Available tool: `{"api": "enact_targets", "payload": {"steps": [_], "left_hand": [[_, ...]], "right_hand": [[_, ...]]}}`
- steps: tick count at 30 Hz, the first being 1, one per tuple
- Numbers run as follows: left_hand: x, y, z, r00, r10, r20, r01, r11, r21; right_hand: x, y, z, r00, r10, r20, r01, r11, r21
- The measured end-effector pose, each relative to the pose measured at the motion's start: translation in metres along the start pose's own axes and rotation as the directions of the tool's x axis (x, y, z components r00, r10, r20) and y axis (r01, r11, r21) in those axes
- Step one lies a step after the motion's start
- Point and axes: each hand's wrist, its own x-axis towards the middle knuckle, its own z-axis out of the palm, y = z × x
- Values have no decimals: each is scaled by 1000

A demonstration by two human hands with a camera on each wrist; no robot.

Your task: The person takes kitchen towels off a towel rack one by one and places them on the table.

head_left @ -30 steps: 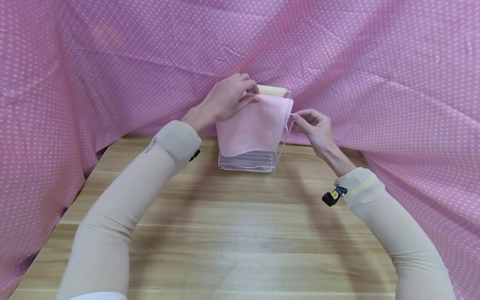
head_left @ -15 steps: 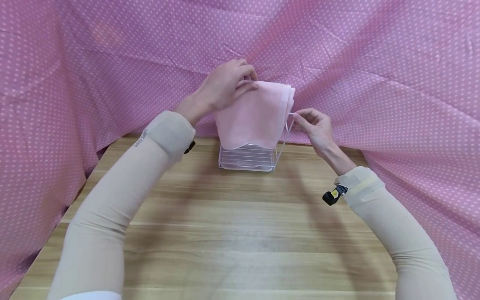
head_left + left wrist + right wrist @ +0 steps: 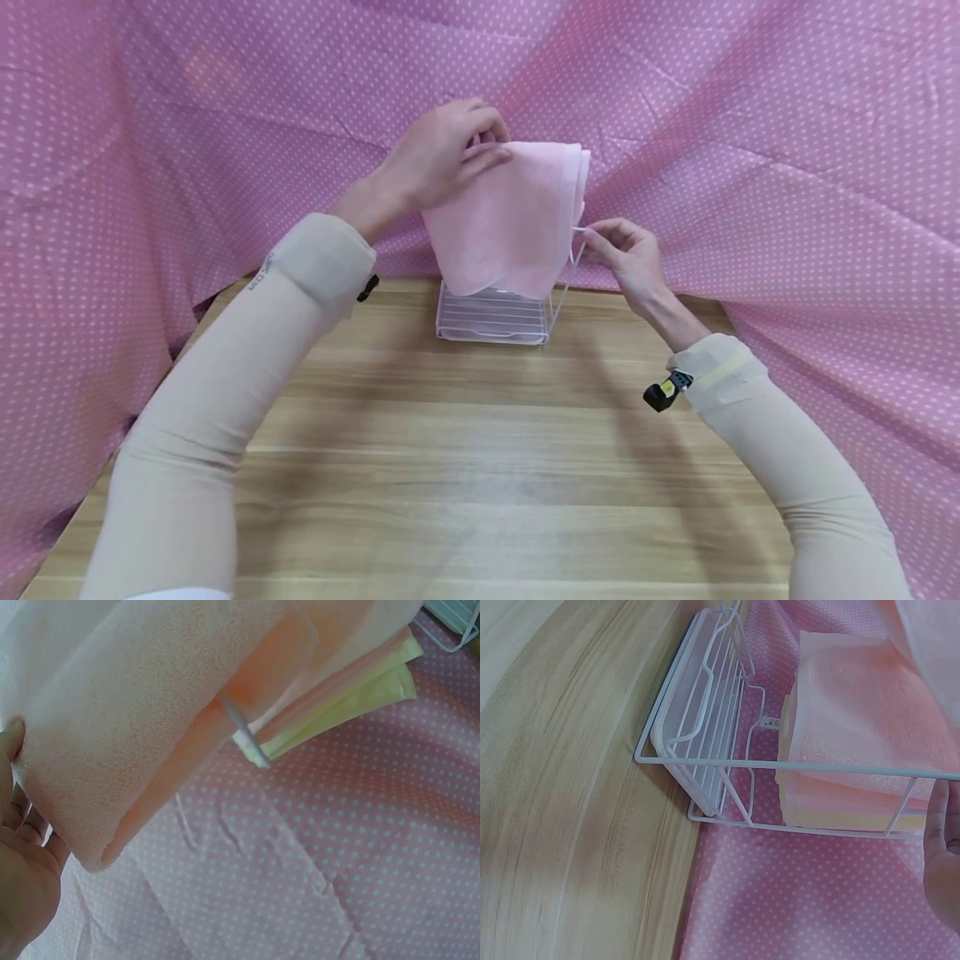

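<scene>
My left hand [image 3: 450,154] pinches the top of a folded pink towel [image 3: 510,217], with the thumb on the near face. The towel hangs down in front of a white wire rack [image 3: 491,337] and hides much of it. My right hand [image 3: 630,258] pinches the rack's top right corner between thumb and fingers. In the right wrist view, another pink towel [image 3: 855,712] hangs inside the rack's frame, with a yellow towel [image 3: 825,817] showing behind it. The left wrist view shows the end of a rack bar [image 3: 244,731] beneath the held towel's fold.
The rack stands at the back of a wooden table [image 3: 480,458], with a shallow tray [image 3: 682,705] in its base. A pink cloth with white dots [image 3: 300,83] hangs closely behind and along both sides.
My left hand has risen and moved slightly left, lifting the pink towel with it, so more of the rack's base shows. My right hand stays at the rack's corner.
</scene>
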Motion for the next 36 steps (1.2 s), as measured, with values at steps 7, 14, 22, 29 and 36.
{"api": "enact_targets", "payload": {"steps": [7,14,22,29,36], "left_hand": [[-6,-1,-11,997,18,-71,-20,999,-36],[-15,-3,-22,991,21,-129,-28,998,-51],[-23,-5,-37,982,29,-186,-38,998,-48],[-34,-3,-48,975,25,-219,-32,999,-26],[-48,-4,-58,971,48,-234,-45,999,19]], "right_hand": [[0,2,0,1000,-8,0,8,1000,3],[-1,1,1,1000,-6,-2,6,1000,7],[-1,0,1,1000,-9,-2,9,1000,9],[-1,0,0,1000,-6,-1,6,1000,5],[0,1,-2,1000,-10,8,10,1000,-1]]}}
